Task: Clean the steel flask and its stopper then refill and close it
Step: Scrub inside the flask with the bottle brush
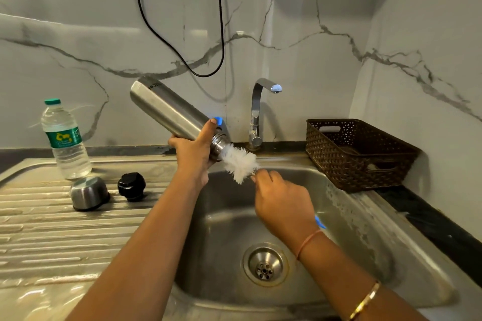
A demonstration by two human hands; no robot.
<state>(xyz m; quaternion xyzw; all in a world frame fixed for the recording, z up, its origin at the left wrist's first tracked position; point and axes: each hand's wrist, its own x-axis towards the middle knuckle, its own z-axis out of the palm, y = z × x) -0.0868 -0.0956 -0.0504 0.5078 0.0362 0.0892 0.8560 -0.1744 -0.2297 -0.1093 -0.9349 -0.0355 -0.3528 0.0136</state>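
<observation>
My left hand (194,150) grips the steel flask (167,109) near its neck and holds it tilted over the sink, base up to the left and open mouth pointing down to the right. A white bottle brush (240,163) has its bristle head at the flask's mouth, mostly outside it. My right hand (283,202) grips the brush's handle, whose blue end shows below my wrist. The black stopper (131,186) and the steel cap (89,193) stand on the drainboard to the left.
A steel sink basin (352,229) with a drain lies below my hands, with the tap (260,109) behind it, not running. A plastic water bottle (65,141) stands at the drainboard's back left. A brown basket (357,154) sits to the right. A black cable (182,57) hangs on the wall.
</observation>
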